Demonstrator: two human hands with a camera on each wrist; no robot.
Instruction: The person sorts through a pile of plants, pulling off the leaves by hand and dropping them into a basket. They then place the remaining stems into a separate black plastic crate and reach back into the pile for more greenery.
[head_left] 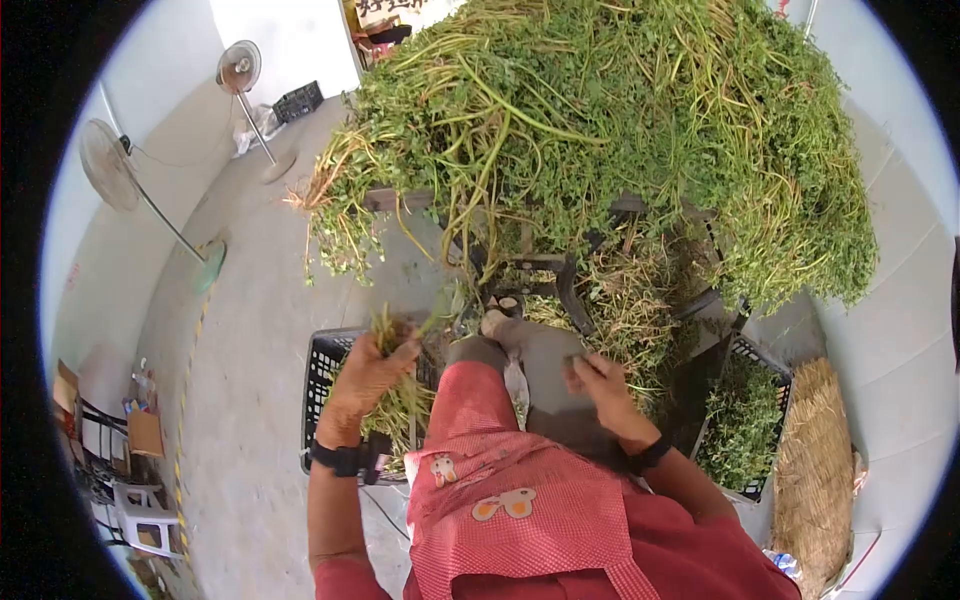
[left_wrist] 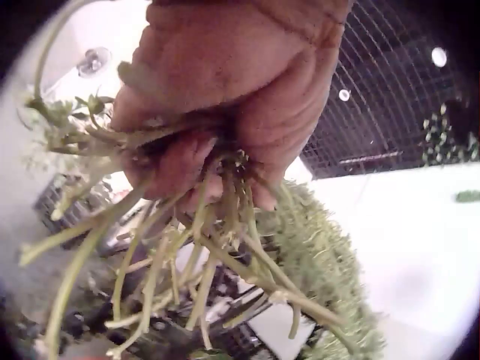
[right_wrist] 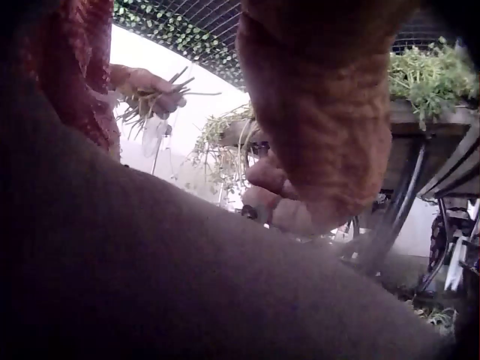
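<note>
My left hand grips a bunch of leafy green stems, whose cut ends fan out below the fingers in the left wrist view. It is above a black plastic crate that holds more stems. Over the thigh, my right hand has its fingers curled, with a small dark object pinched at the fingertips; its kind I cannot tell. In front, a big heap of leafy greens covers a raised table and hangs over its near edge.
Beneath the table lie loose stems beside dark metal legs. On the right stand a crate of greens and a rolled straw mat. Two pedestal fans stand at the left, with a white plastic stool lower down.
</note>
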